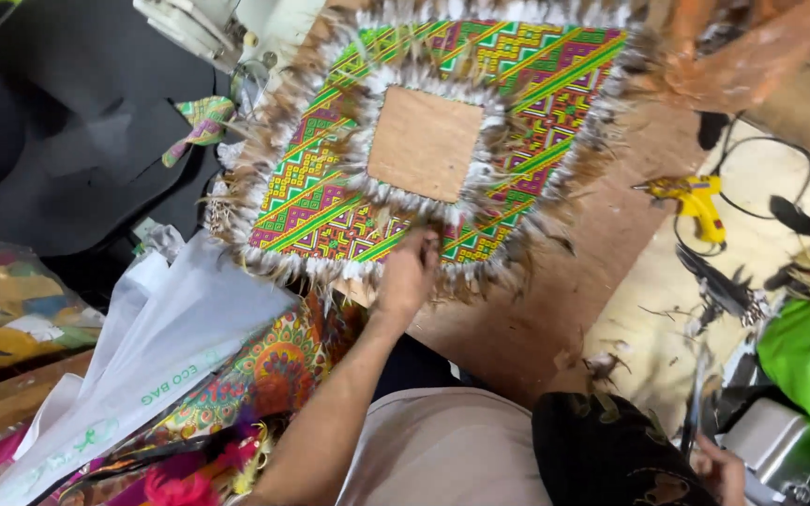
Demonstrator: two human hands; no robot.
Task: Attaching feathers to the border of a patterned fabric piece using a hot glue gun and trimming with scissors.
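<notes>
One feathered panel (442,141), one glue gun (696,199) (loose feathers (724,290): perhaps several).

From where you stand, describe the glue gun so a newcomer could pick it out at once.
Start at the big square fabric frame with the green, pink and yellow pattern and feather trim, lying on the brown board. Look just past its right corner, where the board meets a paler surface: the glue gun lies there on its side. It is the only bright yellow tool, pistol-shaped, with a black cord looping behind it.

view: single head camera, no second view to share
position: above the seated person's lap
facing: steeply down, toward twelve o'clock over the wooden table (555,309)
nearness: close, within arm's reach
</notes>
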